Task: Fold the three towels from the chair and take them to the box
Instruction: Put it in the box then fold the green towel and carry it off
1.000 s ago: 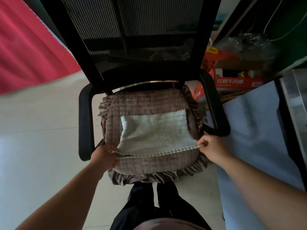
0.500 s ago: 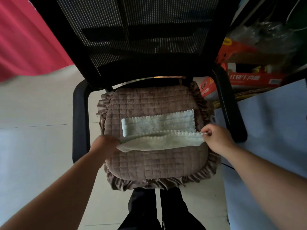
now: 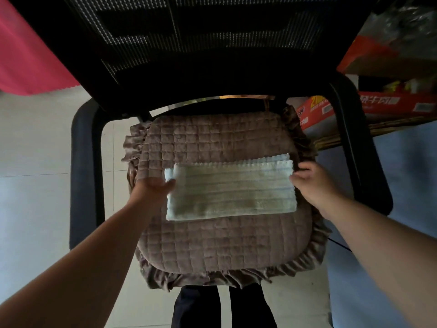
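Observation:
One pale cream towel (image 3: 231, 191) lies folded in half as a long strip across the middle of the chair's brown quilted seat cushion (image 3: 220, 242). My left hand (image 3: 151, 189) is at the towel's left end, thumb on top and fingers curled at the corner, pinching it. At the towel's right end is my right hand (image 3: 312, 179), fingers spread and only touching the edge. The upper layer sits slightly short of the lower one along the far edge. No other towel is visible.
The black mesh chair back (image 3: 212, 39) fills the top, with armrests (image 3: 85, 166) on both sides. Orange cartons (image 3: 383, 105) stand behind the chair at the right. A pale blue-grey surface (image 3: 406, 185) lies right, red fabric (image 3: 28, 55) upper left, tiled floor left.
Both hands carried the towel's near edge away from me and laid it over the far half, folding it in two. The right hand's fingers have loosened from the edge.

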